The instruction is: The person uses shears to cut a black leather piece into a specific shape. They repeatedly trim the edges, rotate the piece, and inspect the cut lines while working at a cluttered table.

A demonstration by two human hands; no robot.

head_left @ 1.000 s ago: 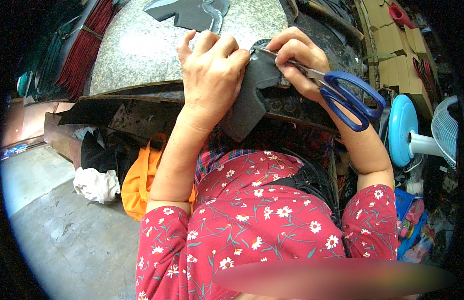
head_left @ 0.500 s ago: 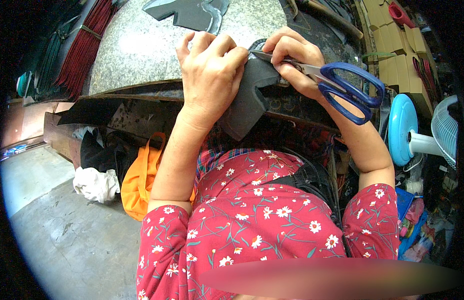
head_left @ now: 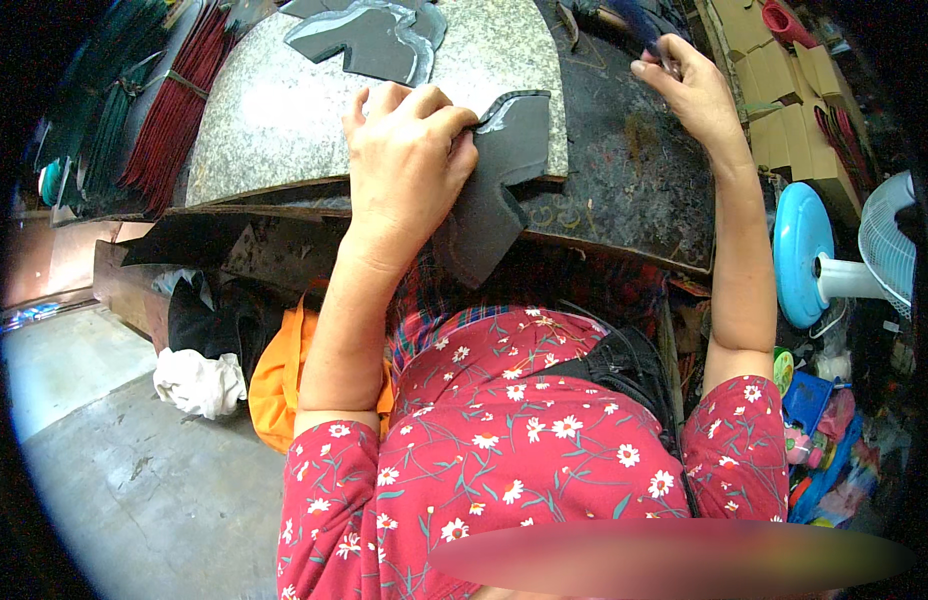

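My left hand (head_left: 409, 165) is closed on the edge of a dark grey flat cut piece (head_left: 494, 190), with a notch in its lower right side and a pale, glossy strip along its curved upper edge. The piece slants over the front edge of the work surface. Up at the far right, my right hand (head_left: 692, 95) pinches a pair of scissors (head_left: 639, 22) by the metal end. Their blue handles point away and are smeared by motion. More grey cut pieces (head_left: 369, 42), edged with the same pale strip, lie overlapped at the back of the stone slab.
The speckled stone slab (head_left: 264, 130) rests on a dark, worn table (head_left: 634, 190). Bundles of dark red cords (head_left: 174, 120) lie at the far left, cardboard pieces (head_left: 799, 120) at the right. A fan (head_left: 889, 240) stands near a blue round disc (head_left: 802, 255). An orange bag (head_left: 279, 385) hangs below left.
My right hand has left the grey piece and carried the scissors away to the far right. My left hand keeps its hold, and the notched piece now shows more fully.
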